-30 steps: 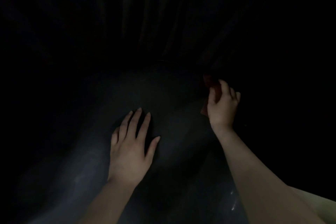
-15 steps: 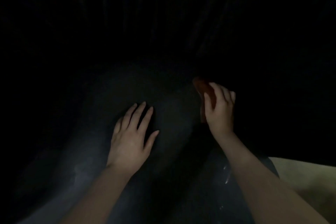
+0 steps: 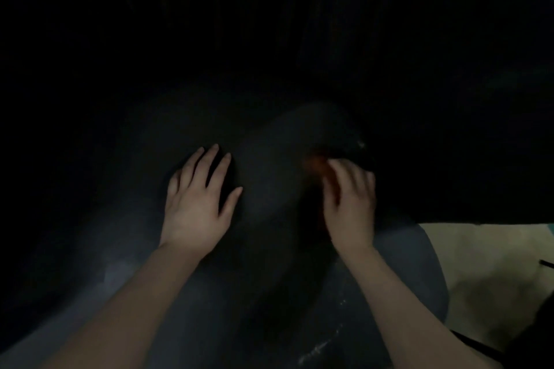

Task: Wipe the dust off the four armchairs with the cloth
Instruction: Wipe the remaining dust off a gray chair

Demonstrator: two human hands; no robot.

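1. Dimly lit as it is, the head view shows my left hand (image 3: pixel 195 207) lying flat, palm down, on the dark grey armchair (image 3: pixel 269 189). Its fingers are straight and spread apart, and the thumb is splayed out to the right.
2. My right hand (image 3: pixel 350 204) is to the right of the left one and apart from it. It sits at the right edge of the same rounded, padded surface. Its fingers are curled over the cloth (image 3: pixel 314 163) and grip it. The hand is blurred, so I cannot tell how each finger lies.
3. Only a little of the orange-red cloth shows. One bit pokes out past my fingertips toward the upper left, and a thin strip runs along the thumb side of the hand. It is held against the armchair where the padding drops into shadow.
4. Both of my bare forearms come up from the bottom edge. The armchair fills the lower and middle part of the view, with a rounded bulge between my two hands.
5. Whitish flecks (image 3: pixel 317 349) lie on the armchair just left of my right forearm, low in the view.
6. A pale floor (image 3: pixel 485 278) shows at the lower right, beyond the armchair's edge.
7. Everything above my hands is nearly black. I can make out only faint vertical folds and cannot tell what they belong to.
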